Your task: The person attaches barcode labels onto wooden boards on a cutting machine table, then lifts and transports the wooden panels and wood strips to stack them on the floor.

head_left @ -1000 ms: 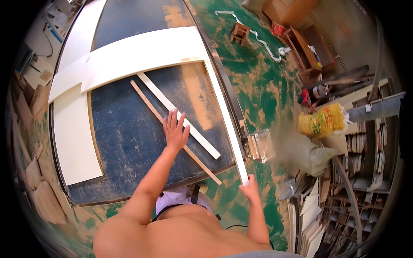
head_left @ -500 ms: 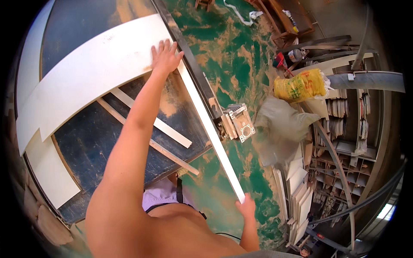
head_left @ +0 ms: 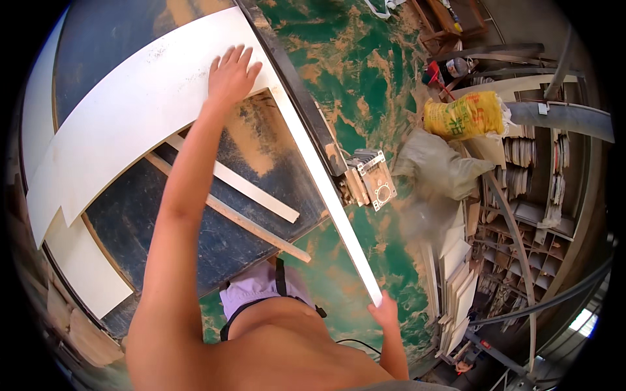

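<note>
My left hand lies with fingers spread on a broad white board, close to its right end. That board stretches across a dark blue tabletop. A long narrow white strip runs from beside the board's right end, along the table's right edge, and out past the near edge. My right hand is closed round the strip's near end. Below my left arm, a white offcut strip and a thin wooden strip rest slantwise on the table.
A dark metal rail borders the table, with a metal fitting on its right. Sawdust covers the green floor. A yellow sack hangs on a grey pipe; upright panels and shelving stand right.
My left hand has shifted left, away from the strip's far end and onto the board. My right hand still grips the strip's near end. The whole view has shifted slightly.
</note>
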The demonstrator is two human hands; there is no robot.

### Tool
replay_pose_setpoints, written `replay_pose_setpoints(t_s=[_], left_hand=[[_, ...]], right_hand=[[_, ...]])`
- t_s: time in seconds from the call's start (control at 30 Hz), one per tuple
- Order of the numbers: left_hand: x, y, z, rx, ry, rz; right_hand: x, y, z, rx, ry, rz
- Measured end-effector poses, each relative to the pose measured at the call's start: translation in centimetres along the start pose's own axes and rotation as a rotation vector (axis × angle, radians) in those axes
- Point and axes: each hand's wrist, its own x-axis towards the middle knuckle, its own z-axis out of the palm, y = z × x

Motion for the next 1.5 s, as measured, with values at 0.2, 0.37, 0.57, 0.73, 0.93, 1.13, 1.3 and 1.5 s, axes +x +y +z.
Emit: replay_pose_setpoints(t_s=[0.2, 0.37, 0.57, 0.73, 0.93, 1.13, 1.3, 1.5], left_hand=[[-1.8, 0.4, 4.3, 0.18, -0.059, -0.064], [-0.6, -0.2, 4.4, 0.13, -0.077, -0.077], [2.1, -5.8, 5.1, -0.495, 0.126, -0.1], [-10.9, -8.9, -4.8, -0.993, 0.868, -0.391], [-42.7, -6.4, -9.0, -0.653, 0.533, -0.794], [-64.0, 4.1, -13.2, -0.448, 0.316, -0.788], [-73.5, 5.7, -14.3, -0.537, 0.368, -0.986], [-65.8, 4.9, -13.4, -0.634, 0.124, -0.608]], right_hand=[[-7.2, -7.7, -14.7, -0.226, 0.087, 0.065], [-6.3, -3.8, -14.0, -0.077, -0.091, -0.07], [-3.4, 6.4, -3.8, 0.22, -0.262, -0.288], [1.7, -7.8, 1.1, 0.208, 0.005, -0.418], [10.2, -24.0, 6.3, 0.192, 0.329, -0.987], [7.9, -30.9, 8.9, -0.131, 0.414, -1.003], [5.8, -29.5, 11.6, -0.087, 0.389, -1.012], [1.9, -25.7, 13.8, -0.046, 0.396, -1.102]])
